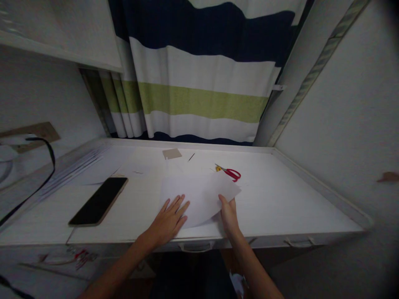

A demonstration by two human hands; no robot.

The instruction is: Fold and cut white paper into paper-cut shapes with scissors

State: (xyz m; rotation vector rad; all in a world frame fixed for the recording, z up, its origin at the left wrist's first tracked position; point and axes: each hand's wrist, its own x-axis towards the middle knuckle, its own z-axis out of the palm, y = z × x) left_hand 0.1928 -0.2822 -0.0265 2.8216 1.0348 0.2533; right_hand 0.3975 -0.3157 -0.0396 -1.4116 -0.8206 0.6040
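Note:
A white sheet of paper lies on the white desk in front of me, its right side lifted a little off the surface. My left hand rests flat on the sheet's left part with the fingers spread. At the right edge, my right hand pinches the paper, thumb on top and the other fingers mostly hidden underneath. Just beyond the sheet are red-handled scissors, with a small yellow item by their blades.
A black phone lies on the desk at left. Behind it are stacked papers. Further back sit a beige card and a thin dark stick. A cable hangs at far left; a striped curtain covers the back.

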